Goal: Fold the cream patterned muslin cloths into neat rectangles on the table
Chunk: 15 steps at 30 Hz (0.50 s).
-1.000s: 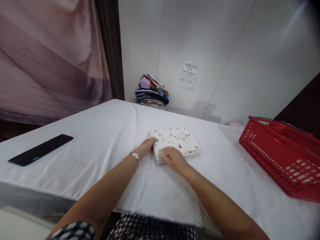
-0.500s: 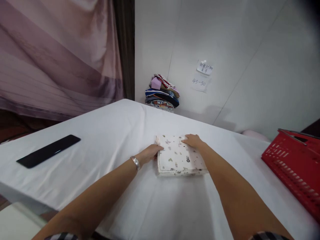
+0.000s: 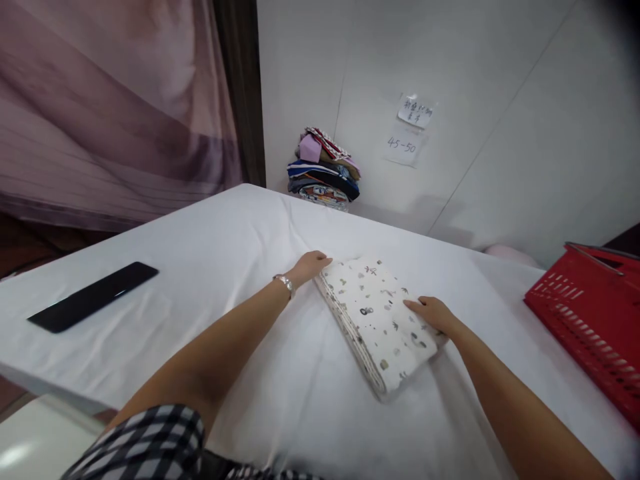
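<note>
White folded patterned cloth lies on the desk, left hand touching its far corner, right hand flat on its right edge, fingers together.

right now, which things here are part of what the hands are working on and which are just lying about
In hand:
- folded printed cloth, lying on the white table cover
- left hand at its far corner
- right hand on its right edge

Lying about:
- black flat slab at the left
- red basket at the right
- stack of folded fabrics by the wall
- paper notes on the wall
</note>
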Each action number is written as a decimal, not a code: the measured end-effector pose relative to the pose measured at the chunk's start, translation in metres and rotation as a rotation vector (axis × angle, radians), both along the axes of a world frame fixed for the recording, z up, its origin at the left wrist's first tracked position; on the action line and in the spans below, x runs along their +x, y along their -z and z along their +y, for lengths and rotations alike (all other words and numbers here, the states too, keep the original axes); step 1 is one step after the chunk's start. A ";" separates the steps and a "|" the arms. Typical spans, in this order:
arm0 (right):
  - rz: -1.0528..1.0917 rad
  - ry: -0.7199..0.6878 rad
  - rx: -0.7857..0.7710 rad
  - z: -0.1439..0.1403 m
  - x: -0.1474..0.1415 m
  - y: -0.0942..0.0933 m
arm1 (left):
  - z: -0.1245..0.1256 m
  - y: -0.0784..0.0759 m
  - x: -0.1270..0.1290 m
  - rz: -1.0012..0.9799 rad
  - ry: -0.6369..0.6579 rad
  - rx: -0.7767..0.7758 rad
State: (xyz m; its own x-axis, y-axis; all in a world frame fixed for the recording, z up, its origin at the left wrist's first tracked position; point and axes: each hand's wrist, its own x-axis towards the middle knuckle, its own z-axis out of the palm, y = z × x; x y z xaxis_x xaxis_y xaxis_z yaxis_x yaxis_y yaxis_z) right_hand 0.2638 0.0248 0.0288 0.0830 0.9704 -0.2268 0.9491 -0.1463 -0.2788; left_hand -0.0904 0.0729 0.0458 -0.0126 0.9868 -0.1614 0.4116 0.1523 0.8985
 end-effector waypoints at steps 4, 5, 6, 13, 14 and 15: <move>0.011 0.017 -0.065 -0.006 -0.008 -0.006 | -0.046 0.015 -0.011 0.023 -0.148 -0.007; 0.017 0.009 -0.062 -0.005 -0.011 -0.007 | -0.058 0.019 -0.008 -0.021 -0.145 -0.054; 0.022 -0.007 -0.062 -0.004 -0.013 -0.008 | -0.069 0.022 -0.004 -0.060 -0.128 -0.096; -0.032 -0.046 0.007 -0.001 -0.016 0.005 | -0.104 0.025 0.037 -0.356 -0.097 -0.206; -0.026 -0.044 0.009 -0.001 -0.015 0.007 | -0.104 0.024 0.039 -0.363 -0.105 -0.194; -0.019 -0.040 0.009 -0.001 -0.014 0.008 | -0.104 0.022 0.041 -0.365 -0.110 -0.186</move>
